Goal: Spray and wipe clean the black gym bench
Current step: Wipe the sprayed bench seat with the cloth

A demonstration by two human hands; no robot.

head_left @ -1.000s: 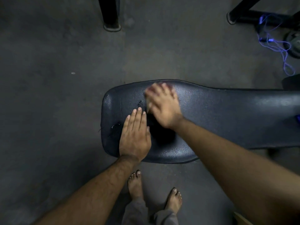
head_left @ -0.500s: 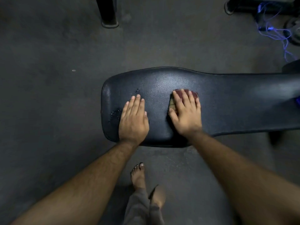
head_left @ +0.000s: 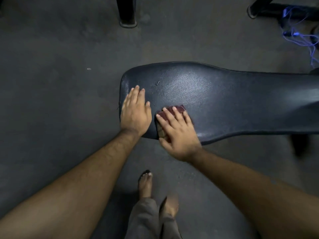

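While the black gym bench [head_left: 233, 100] stretches away to the person's right, its long axis running left to right across the grey floor [head_left: 60, 83], both hands work at its wide rounded end. Most of the padded counter lies rightward of the hands, unwiped by the look of it, so I'd judge the coming strokes must travel that way, and the right hand [head_left: 177, 133], nearer that stretch, is the one placed to carry them.

That hand lies flat, fingers straight and spread, pressing a small maroon cloth [head_left: 176, 110] onto the vinyl near the near edge; nothing is curled round it. Just beside it, the left hand [head_left: 135, 114] rests palm-down at the bench's very end, fingers straight, holding nothing, apparently bracing.

A pale sheen sits on the pad beyond the cloth, and a small dark speck [head_left: 158, 82] shows above the left fingers. Farther off stand a dark equipment leg [head_left: 127, 12] and a tangled blue cord [head_left: 296, 31]. No spray bottle is visible.
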